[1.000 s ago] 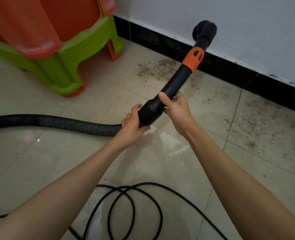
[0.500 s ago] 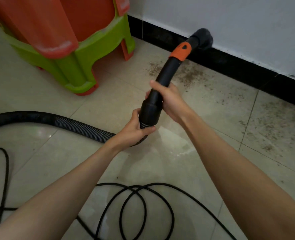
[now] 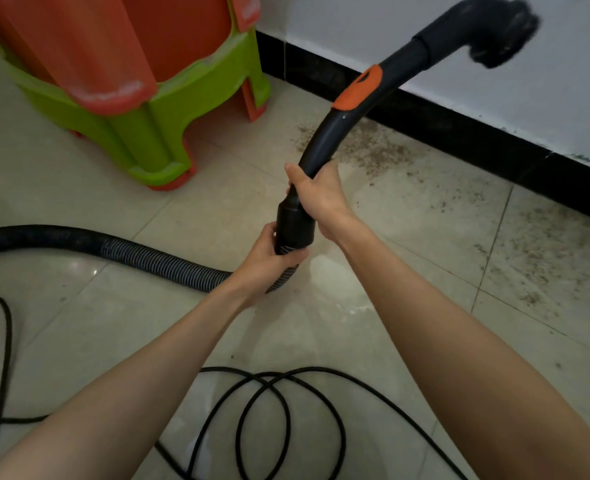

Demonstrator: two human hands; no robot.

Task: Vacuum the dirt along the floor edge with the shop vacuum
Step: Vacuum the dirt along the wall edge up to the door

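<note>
**Observer:** Log the scene, left to right.

**Me:** The power cord (image 3: 269, 403) is lying in loose loops on the tile by my feet. The stacked green and orange plastic stools (image 3: 141, 98) are standing at far left. The corrugated hose (image 3: 155, 258) is trailing in from the left edge. My left hand (image 3: 269, 261) is wrapping its fingers around the hose cuff (image 3: 293, 226); my right hand (image 3: 321, 195) is clamping around the curved wand (image 3: 324, 143) just above it.

**Observer:** And the working end?

**Me:** The brush nozzle (image 3: 501, 32) is hanging in the air in front of the white wall, well above the black baseboard (image 3: 459, 133). The dirt (image 3: 373, 150) is sitting scattered along the floor edge, seemingly untouched.

**Observer:** Risks?

**Me:** I am judging three. Lowering too fast could knock the bristles into the baseboard and flick grit outward. Pulling the hose taut could drag it against the stools. Stepping forward, I could be catching a foot in those loops.
</note>
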